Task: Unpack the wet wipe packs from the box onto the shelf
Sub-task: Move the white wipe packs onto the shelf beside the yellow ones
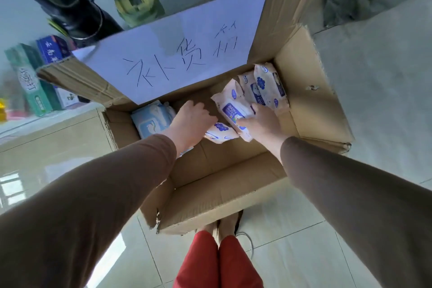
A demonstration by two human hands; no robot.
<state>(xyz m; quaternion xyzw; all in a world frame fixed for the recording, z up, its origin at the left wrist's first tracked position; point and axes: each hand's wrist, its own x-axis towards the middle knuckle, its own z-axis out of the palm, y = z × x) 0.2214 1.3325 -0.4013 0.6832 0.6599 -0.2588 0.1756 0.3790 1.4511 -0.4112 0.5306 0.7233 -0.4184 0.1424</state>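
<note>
Packs of wet wipes at the bottom of a cardboard box on the floor: several cream-and-purple ones bunched at the far right corner, one more lying flat nearer the middle, and a pale blue pack at the left wall. Likely soft and squashy, foil-film wrappers probably slick, each fairly light yet dense with damp sheets; not fragile. Best taken across the short width, thumb on one face and fingers on the other, clear of the flip lid. Stacking two or three at once looks workable, though a loose stack could slide apart.

Right hand down on the bunched packs, thumb and fingers curled round the edge of the front pack, gripping it. Left hand palm down beside the flat pack, knuckles up, fingers bent under and out of sight; cannot tell whether clamped on that pack or merely touching it.

White paper sign with handwritten characters taped on the far flap. Shelf to the left, carrying boxed goods.
</note>
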